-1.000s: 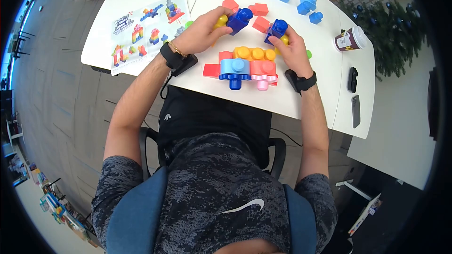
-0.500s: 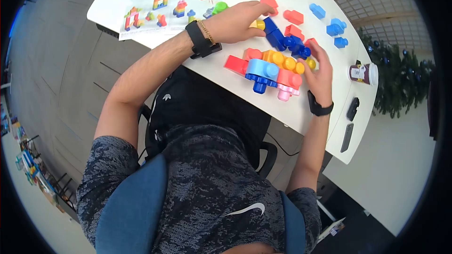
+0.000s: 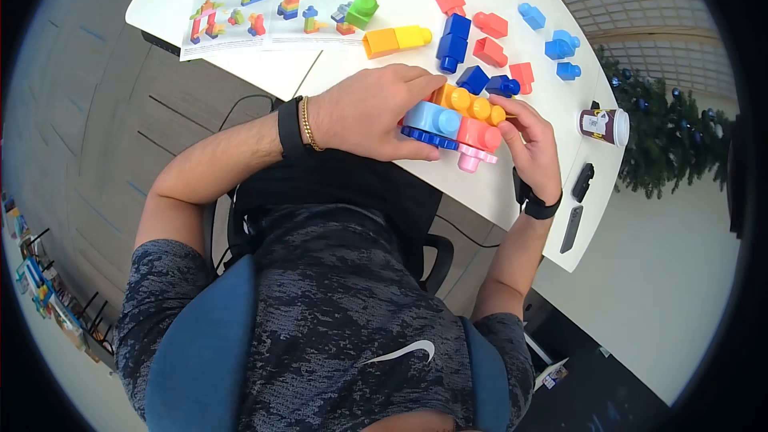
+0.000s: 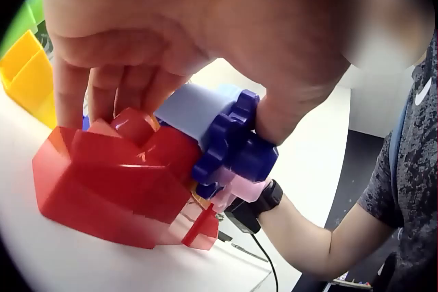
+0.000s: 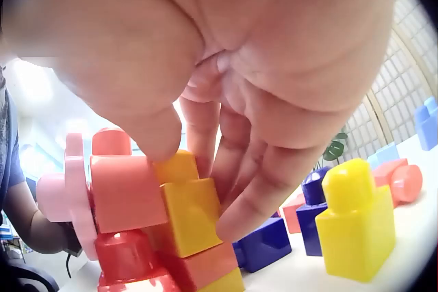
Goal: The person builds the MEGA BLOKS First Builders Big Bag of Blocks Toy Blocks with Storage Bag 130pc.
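My left hand [image 3: 376,112] grips the left side of a built toy block assembly [image 3: 478,134], thumb near its dark blue gear-shaped piece [image 4: 236,141] and fingers on the far side. Red blocks [image 4: 109,182] form its base at that end. Light blue, coral and orange-yellow blocks sit above, with a pink gear-shaped piece [image 3: 470,160] on the near face. At the other end my right hand [image 3: 534,144] pinches the orange-yellow block [image 5: 188,217] between thumb and fingers. A loose yellow block [image 5: 356,230] stands beside the right fingers.
Loose dark blue blocks [image 3: 454,42] lie beyond the assembly, among coral blocks [image 3: 490,52]. Yellow blocks [image 3: 398,40] and a green block [image 3: 362,10] lie by the picture sheet [image 3: 276,8]. Light blue blocks [image 3: 562,46], a cup [image 3: 600,126] and a phone [image 3: 571,229] are rightward.
Both hands have let go of the dark blue and yellow blocks they held, which now lie on the table. Both have come to the assembly and grip its two ends.
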Action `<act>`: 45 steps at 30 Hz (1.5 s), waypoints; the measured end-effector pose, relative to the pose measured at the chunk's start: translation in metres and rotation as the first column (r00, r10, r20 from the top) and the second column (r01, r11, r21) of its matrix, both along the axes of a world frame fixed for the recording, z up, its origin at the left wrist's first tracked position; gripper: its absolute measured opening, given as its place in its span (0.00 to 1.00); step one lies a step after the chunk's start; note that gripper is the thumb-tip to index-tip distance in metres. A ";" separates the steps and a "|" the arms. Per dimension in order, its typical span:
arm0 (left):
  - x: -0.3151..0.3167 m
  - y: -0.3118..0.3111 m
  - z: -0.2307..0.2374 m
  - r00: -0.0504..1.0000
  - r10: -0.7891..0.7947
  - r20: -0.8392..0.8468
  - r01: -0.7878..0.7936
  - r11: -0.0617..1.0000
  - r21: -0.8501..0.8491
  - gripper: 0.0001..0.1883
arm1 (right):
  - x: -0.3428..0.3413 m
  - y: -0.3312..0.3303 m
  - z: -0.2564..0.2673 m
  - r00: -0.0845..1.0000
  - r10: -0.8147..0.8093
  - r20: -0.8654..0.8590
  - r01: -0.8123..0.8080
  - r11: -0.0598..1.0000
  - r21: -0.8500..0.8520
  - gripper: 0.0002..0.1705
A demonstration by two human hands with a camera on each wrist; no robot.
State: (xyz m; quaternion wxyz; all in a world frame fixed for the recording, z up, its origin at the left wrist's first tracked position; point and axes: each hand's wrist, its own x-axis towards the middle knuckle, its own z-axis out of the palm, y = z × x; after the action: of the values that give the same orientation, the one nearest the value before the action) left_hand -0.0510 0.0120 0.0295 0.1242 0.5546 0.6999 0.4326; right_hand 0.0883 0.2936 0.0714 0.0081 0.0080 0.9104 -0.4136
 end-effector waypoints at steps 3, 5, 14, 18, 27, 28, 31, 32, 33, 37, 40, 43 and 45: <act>-0.003 0.002 -0.008 0.999 -0.041 -0.005 0.041 0.999 -0.007 0.46 | 0.000 -0.002 -0.004 0.999 0.003 -0.035 -0.003 1.000 -0.016 0.17; -0.001 0.002 -0.009 0.998 -0.060 -0.012 0.060 0.998 0.001 0.47 | 0.001 -0.005 -0.005 0.998 0.028 -0.047 -0.026 0.999 0.042 0.15; 0.003 0.002 -0.009 1.000 -0.018 -0.008 0.018 1.000 0.017 0.45 | 0.006 -0.003 -0.018 0.972 -0.002 -0.236 0.039 0.988 0.151 0.13; 0.000 0.002 -0.005 0.999 -0.033 0.030 0.034 0.999 -0.004 0.45 | 0.010 0.001 -0.015 0.931 -0.062 -0.359 0.122 0.981 0.149 0.13; 0.002 0.000 -0.002 0.985 0.034 0.171 -0.024 0.998 -0.060 0.44 | 0.015 0.016 -0.022 0.985 -0.020 -0.170 0.070 0.953 0.296 0.14; 0.002 0.000 -0.001 0.974 0.067 0.216 -0.046 0.994 -0.099 0.44 | 0.011 0.014 -0.012 0.980 0.025 -0.196 0.039 0.947 0.318 0.15; -0.002 -0.001 -0.004 0.966 0.086 0.243 -0.056 0.990 -0.129 0.45 | -0.002 -0.009 0.023 0.974 0.080 -0.210 -0.025 0.967 0.253 0.16; -0.002 -0.001 -0.003 0.967 0.085 0.242 -0.055 0.990 -0.130 0.45 | -0.005 -0.016 0.030 0.976 0.092 -0.197 -0.060 0.985 0.163 0.17; -0.004 -0.001 0.001 0.963 0.067 0.261 -0.027 0.988 -0.152 0.45 | -0.009 -0.020 0.031 0.976 0.090 -0.197 -0.059 0.985 0.162 0.17; -0.009 -0.001 -0.008 0.924 -0.010 0.382 0.039 0.997 -0.068 0.43 | -0.030 -0.021 0.029 0.965 0.251 -0.075 -0.232 0.952 0.199 0.17; -0.008 0.000 -0.019 0.918 -0.024 0.396 -0.025 0.993 0.118 0.40 | -0.034 -0.020 0.022 0.957 0.286 -0.042 -0.267 0.931 0.249 0.16; -0.006 -0.003 -0.012 0.892 -0.056 0.449 0.010 0.995 0.104 0.38 | -0.027 -0.028 0.018 0.965 0.250 -0.083 -0.212 0.922 0.324 0.15; -0.007 -0.005 -0.013 0.914 -0.047 0.403 0.015 0.996 0.083 0.35 | -0.023 -0.030 0.015 0.968 0.222 -0.117 -0.168 0.920 0.355 0.13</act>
State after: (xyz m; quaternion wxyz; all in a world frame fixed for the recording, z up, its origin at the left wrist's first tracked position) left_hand -0.0580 0.0073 0.0167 0.2516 0.4685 0.6327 0.5630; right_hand 0.0650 0.2633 0.0863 -0.0229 -0.1135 0.9624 -0.2456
